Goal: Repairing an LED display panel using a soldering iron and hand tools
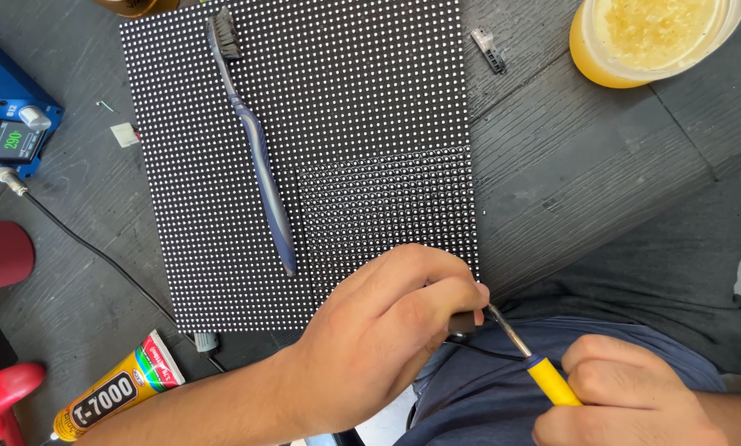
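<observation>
Left hand (pixel 387 330) low in the middle of the frame, fingers curled in tight and pinched on a small dark part (pixel 463 322) at the bottom edge of the black dotted panel (pixel 345 107). Right hand (pixel 626 396) in the bottom right corner, fingers wrapped shut around the yellow handle of a soldering iron (pixel 544 376). Metal tip of the iron pointing up and left, touching the small dark part. Blue toothbrush (pixel 255 140) lying on the panel, upper left of middle. Yellow tub (pixel 601 70) in the top right corner. Glue tube (pixel 118 396) at bottom left. Blue box with a little screen (pixel 11 124) at the left edge
</observation>
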